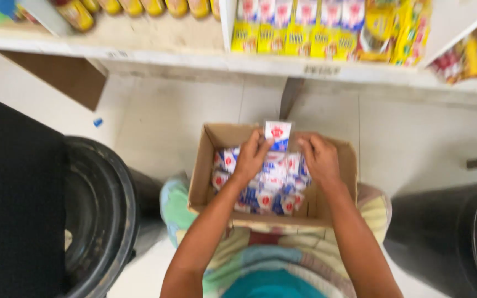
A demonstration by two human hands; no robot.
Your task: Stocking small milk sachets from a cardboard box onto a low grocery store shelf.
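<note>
An open cardboard box rests on my lap, filled with several small white, blue and red packets. My left hand reaches into the box and grips the lower edge of one upright packet at the box's far side. My right hand lies over the packets just right of it, fingers curled down among them; whether it grips anything I cannot tell.
A white shelf runs across the top with yellow jars and rows of yellow and red packets. Black round bins stand at left and right. White tiled floor lies beyond the box.
</note>
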